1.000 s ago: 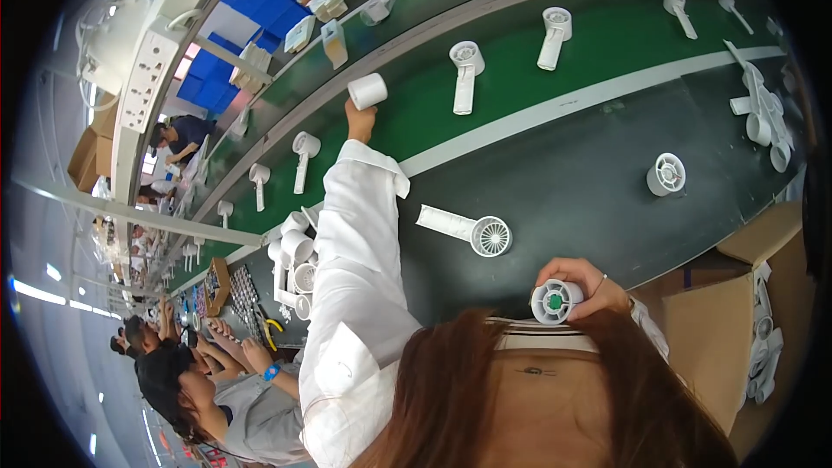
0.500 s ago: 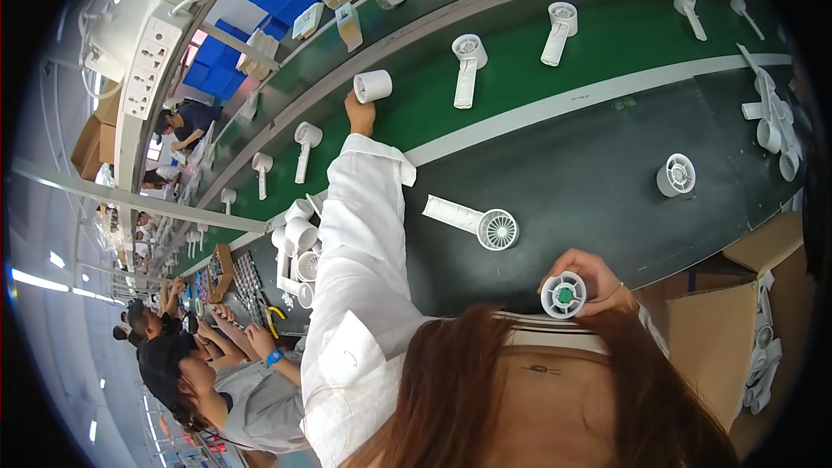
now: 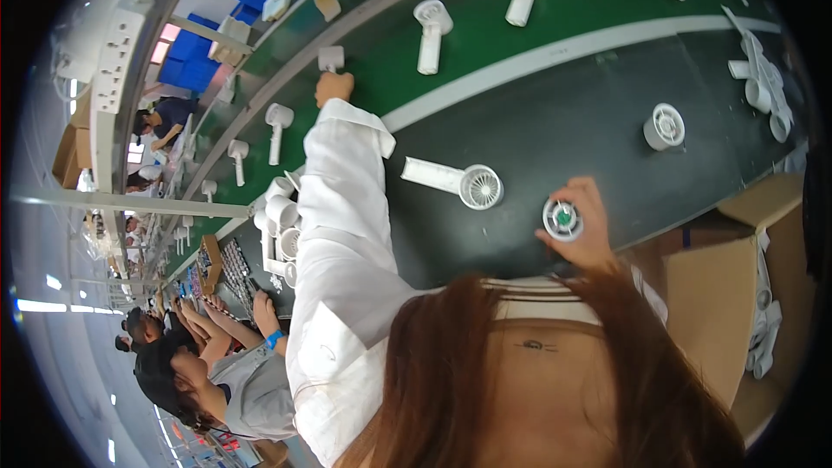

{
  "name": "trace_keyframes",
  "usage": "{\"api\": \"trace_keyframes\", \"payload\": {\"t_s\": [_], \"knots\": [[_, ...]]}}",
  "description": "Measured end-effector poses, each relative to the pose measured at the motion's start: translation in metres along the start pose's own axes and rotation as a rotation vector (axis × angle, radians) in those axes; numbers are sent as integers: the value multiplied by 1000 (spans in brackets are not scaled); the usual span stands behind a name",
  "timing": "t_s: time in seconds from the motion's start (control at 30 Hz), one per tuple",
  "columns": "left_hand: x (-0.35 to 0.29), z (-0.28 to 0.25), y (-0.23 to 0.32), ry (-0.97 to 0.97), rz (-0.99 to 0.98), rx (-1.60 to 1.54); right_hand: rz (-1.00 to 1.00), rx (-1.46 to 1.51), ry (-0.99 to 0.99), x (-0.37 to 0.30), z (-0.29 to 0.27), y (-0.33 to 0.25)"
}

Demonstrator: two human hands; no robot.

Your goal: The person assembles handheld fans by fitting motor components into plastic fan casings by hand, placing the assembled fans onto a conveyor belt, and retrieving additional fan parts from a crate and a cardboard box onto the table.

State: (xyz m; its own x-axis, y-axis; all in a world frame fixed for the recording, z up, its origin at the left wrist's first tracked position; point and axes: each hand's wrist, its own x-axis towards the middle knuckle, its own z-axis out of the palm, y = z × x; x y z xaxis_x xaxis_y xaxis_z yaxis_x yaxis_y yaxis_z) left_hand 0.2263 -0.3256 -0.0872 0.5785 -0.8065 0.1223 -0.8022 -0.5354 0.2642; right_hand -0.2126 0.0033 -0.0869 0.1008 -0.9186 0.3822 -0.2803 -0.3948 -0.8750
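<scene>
My left hand (image 3: 334, 87) reaches to the green conveyor belt (image 3: 381, 56), its fingers closed on a white handheld-fan housing (image 3: 330, 58). The hand hides the housing's lower part. Near the front of the dark worktop, my right hand (image 3: 589, 225) grips a round white fan part (image 3: 562, 220) with a green centre. Between the two hands lies a white fan shell (image 3: 481, 186), its slatted round head at the right and its handle pointing left. A second round fan part (image 3: 665, 126) rests on the worktop farther right.
Several white fan housings (image 3: 431, 35) lie along the belt. White parts are piled (image 3: 282, 212) left of my sleeve and at the far right (image 3: 758, 91). An open cardboard box (image 3: 711, 303) stands at right. Co-workers (image 3: 247, 381) sit at left, beneath a metal frame (image 3: 130, 201).
The view has shifted, so the worktop appears higher. My left hand and its housing are slightly farther left, the housing turned. My right hand has moved away from my body with the round part.
</scene>
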Motion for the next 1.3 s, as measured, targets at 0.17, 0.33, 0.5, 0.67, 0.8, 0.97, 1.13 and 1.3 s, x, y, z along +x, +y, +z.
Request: {"api": "trace_keyframes", "payload": {"t_s": [0.17,0.33,0.5,0.67,0.8,0.97,1.13,1.3], "knots": [[-13,8,19,105,185,103,95,-186,63,4,-3,-4],[-2,10,5,-11,232,63,13,-206,-216,5,-11,-17],[-28,-31,50,-98,350,204,33,-123,-253,-1,-18,-12],[-169,-131,105,-795,946,188,53,-166,-97,8,-17,-7],[-249,-117,78,-769,1272,477,154,-177,2,20,-22,-17],[-290,-97,51,-713,1304,402,102,-235,79,25,-22,-27],[-328,-106,55,-819,1074,166,-129,-298,107,34,-25,-40],[-336,-95,38,-737,1005,-98,-286,-296,48,43,-27,-50]]}}
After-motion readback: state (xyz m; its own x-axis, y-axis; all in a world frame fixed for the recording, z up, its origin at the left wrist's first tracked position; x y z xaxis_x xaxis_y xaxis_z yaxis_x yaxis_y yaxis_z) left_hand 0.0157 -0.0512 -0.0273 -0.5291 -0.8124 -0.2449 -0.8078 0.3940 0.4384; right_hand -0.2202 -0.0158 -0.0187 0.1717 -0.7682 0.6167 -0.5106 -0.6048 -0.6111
